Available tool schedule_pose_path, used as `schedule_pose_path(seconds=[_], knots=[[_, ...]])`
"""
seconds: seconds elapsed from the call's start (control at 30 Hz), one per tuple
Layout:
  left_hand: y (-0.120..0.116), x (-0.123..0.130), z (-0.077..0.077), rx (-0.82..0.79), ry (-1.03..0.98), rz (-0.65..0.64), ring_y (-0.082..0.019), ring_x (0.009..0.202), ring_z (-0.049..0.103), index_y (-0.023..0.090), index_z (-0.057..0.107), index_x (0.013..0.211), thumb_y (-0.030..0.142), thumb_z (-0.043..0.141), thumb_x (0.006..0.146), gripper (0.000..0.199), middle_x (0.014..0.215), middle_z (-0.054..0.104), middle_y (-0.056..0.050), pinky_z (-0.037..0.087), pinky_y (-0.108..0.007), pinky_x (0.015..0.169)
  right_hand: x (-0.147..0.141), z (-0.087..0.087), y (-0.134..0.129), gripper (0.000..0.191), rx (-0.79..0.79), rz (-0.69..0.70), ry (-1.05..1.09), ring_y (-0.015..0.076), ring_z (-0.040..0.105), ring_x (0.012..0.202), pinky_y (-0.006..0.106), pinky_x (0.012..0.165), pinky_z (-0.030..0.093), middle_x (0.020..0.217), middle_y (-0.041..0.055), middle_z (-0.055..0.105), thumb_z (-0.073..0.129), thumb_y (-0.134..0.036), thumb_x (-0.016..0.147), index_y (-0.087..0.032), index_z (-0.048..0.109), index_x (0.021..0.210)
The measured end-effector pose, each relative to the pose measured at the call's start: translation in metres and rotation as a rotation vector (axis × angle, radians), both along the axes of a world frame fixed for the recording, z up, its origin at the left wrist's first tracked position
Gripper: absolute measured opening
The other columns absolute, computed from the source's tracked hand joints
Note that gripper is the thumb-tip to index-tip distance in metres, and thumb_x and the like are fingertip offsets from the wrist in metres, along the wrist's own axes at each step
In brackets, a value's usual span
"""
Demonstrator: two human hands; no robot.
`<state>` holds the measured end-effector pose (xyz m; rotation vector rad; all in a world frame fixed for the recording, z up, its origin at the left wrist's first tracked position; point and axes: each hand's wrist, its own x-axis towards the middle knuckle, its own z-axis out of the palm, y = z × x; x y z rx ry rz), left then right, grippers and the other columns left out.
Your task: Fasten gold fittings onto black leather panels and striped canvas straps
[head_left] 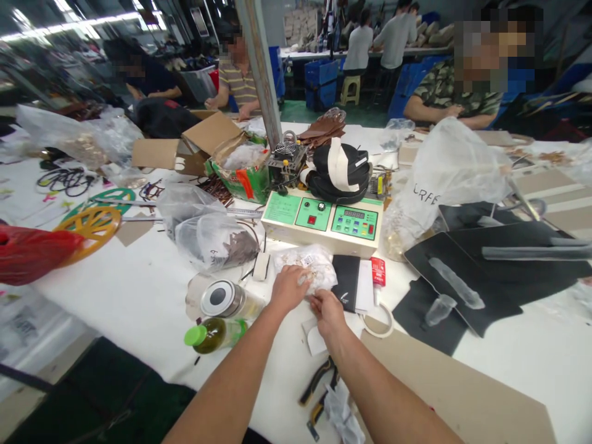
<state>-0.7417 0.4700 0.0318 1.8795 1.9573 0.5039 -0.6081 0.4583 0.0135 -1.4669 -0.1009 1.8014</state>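
A clear plastic bag of small pale pieces (pixel 319 262) lies on the white table in front of the control box (pixel 324 219). My left hand (pixel 290 287) rests on the bag's left side, its fingers curled onto the plastic. At the bag's near edge, my right hand (pixel 328 308) is closed in a pinch on the plastic; its fingertips are partly hidden. Right of the bag lie a black notebook (pixel 346 280) and a red tube (pixel 378 271). Yellow-and-black pliers (pixel 317 385) lie below my right wrist, near a crumpled plastic wrapper (pixel 342 413).
A jar (pixel 222 300) and a green-capped bottle (pixel 213 336) lie left of my left forearm. Black sheets (pixel 462 271) and a large bag (pixel 448 172) occupy the right. An open cardboard box (pixel 213 132) stands behind. Several people work across the table and beyond.
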Motion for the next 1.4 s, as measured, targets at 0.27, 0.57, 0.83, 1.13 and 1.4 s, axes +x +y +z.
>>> schedule_pose_path(seconds=[0.27,0.57,0.83,1.13,1.4], knots=[[0.012,0.011,-0.013,0.006,-0.038,0.199,-0.029,0.115,0.055,0.025,0.074,0.108,0.044,0.085,0.079,0.037,0.118,0.068,-0.006,0.041,-0.040,0.100,0.007,-0.003,-0.005,0.025,0.038,0.134,0.127,0.0069,0.050,0.056,0.018,0.057,0.047,0.060,-0.0072,0.047,0.066,-0.017,0.066,-0.017,0.051,0.086],[0.011,0.019,-0.014,0.030,-0.026,0.266,-0.027,0.117,0.055,0.028,0.072,0.104,0.043,0.085,0.080,0.030,0.117,0.069,-0.001,0.040,-0.041,0.094,0.024,0.005,-0.009,0.027,0.119,0.347,-0.183,0.0102,0.054,0.056,0.021,0.048,0.049,0.064,-0.0053,0.052,0.064,-0.018,0.063,-0.015,0.056,0.088],[0.011,0.020,-0.014,0.041,-0.002,0.269,-0.025,0.115,0.055,0.029,0.072,0.103,0.044,0.082,0.084,0.026,0.114,0.069,0.001,0.039,-0.040,0.093,0.016,-0.004,0.001,0.025,0.082,0.558,-0.392,0.0186,0.068,0.057,0.029,0.044,0.054,0.084,0.0083,0.070,0.052,-0.037,0.098,-0.012,0.056,0.102],[0.010,0.023,-0.013,0.051,0.038,0.246,-0.027,0.115,0.054,0.028,0.070,0.104,0.042,0.083,0.082,0.029,0.114,0.068,0.000,0.039,-0.041,0.089,0.027,-0.016,0.019,0.034,-0.013,0.919,-0.476,0.0139,0.065,0.054,0.024,0.050,0.053,0.070,0.0050,0.067,0.057,-0.040,0.102,-0.008,0.062,0.096],[0.013,0.024,-0.013,0.033,0.051,0.255,-0.028,0.115,0.054,0.028,0.070,0.103,0.042,0.083,0.082,0.028,0.115,0.068,-0.001,0.039,-0.041,0.088,0.026,-0.008,0.003,0.029,0.074,0.847,-0.467,0.0129,0.071,0.064,0.026,0.057,0.059,0.107,0.0083,0.073,0.046,-0.025,0.102,-0.012,0.056,0.126]])
